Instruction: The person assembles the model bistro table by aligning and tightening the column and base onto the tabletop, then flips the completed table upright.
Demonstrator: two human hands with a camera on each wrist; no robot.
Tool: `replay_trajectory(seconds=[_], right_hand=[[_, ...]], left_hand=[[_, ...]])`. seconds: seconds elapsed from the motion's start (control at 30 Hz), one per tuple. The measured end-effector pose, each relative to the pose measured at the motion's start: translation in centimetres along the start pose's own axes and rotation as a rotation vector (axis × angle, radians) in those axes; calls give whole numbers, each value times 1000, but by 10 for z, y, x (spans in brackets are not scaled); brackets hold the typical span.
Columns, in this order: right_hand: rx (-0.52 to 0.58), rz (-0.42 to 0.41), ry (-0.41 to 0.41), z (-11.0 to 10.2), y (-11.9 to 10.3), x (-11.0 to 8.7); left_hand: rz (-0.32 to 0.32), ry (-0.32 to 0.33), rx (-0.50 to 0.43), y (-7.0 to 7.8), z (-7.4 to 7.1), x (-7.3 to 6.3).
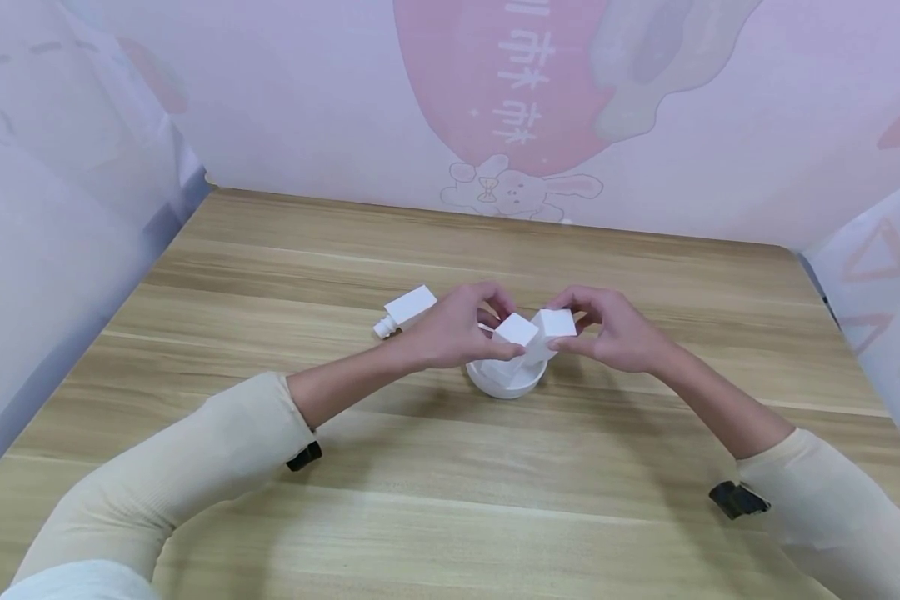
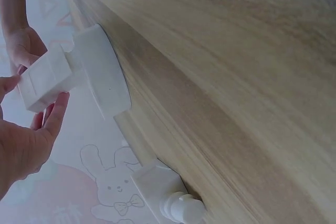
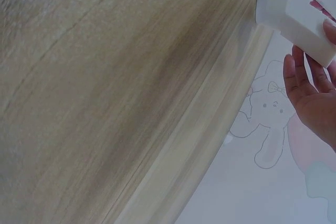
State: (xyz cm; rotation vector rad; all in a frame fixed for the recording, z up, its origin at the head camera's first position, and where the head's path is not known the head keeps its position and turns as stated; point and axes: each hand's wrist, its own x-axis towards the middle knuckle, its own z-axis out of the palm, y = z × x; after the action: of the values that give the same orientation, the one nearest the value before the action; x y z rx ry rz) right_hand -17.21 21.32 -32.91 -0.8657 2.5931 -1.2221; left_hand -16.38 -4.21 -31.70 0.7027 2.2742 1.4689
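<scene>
1. The left hand (image 1: 465, 327) is pinching a white bottle (image 1: 515, 330), thumb and fingers clamped on its sides, the flat square end facing up.
2. The right hand (image 1: 613, 329) is gripping a second bottle (image 1: 558, 323), also white and flat end up, its fingers and thumb clamped on it.
3. Both bottles are tilting close together over a white bowl (image 1: 506, 387); whether their lower ends are touching its inside, I cannot tell.
4. The bowl is resting on the wooden table (image 1: 457, 517).
5. A third bottle (image 1: 412, 305) is lying on its side left of the bowl, its neck pointing left.
6. Behind, a pale wall (image 1: 307, 100) is showing a rabbit drawing (image 1: 521, 190).
</scene>
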Motion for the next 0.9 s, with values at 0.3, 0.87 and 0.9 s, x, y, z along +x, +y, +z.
replay_trajectory(seconds=[0.3, 0.87, 0.9], right_hand=[[8, -13, -3, 0, 1, 0], [9, -17, -5, 0, 1, 0], [9, -15, -5, 0, 1, 0]], left_hand=[[164, -144, 116, -3, -2, -1], [134, -47, 171, 0, 11, -4], [139, -38, 186, 0, 11, -4]])
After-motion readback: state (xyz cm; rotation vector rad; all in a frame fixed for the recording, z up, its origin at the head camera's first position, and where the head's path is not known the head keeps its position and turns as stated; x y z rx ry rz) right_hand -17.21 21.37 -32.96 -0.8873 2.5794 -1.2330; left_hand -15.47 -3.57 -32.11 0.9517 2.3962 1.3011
